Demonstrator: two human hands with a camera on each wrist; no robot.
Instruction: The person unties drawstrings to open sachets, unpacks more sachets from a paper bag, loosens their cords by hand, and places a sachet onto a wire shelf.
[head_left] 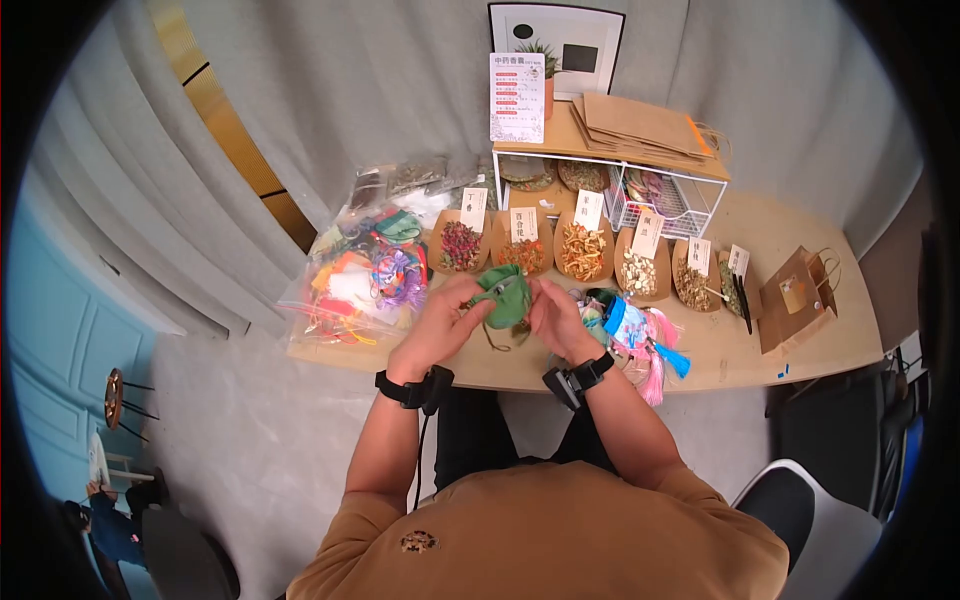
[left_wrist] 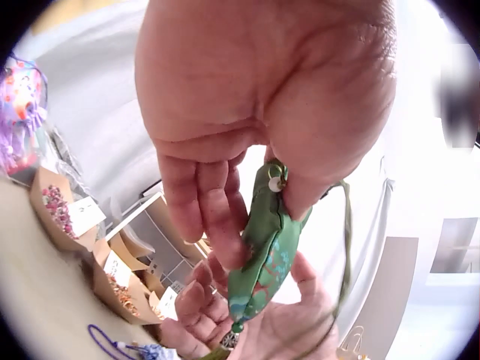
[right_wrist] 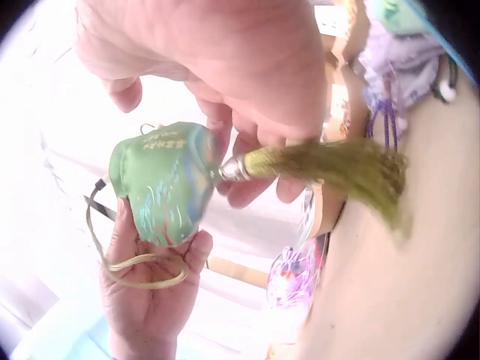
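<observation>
Sitting between left hand and right hand — green pouch, left pinching.

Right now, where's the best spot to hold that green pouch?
Put your grip across the broad faces of the green pouch, coming from the end away from the tassel. That's probably easiest: in the left wrist view it looks narrow edge-on, and the tassel trails off the other end.

The green pouch is made of smooth cloth with a satin sheen, and its thread tassel is topped by a shiny metal cap. The tabletop is finished smooth in pale wood tones, the carrier bag is made of matt brown paper and the clear bag of glossy plastic.
</observation>
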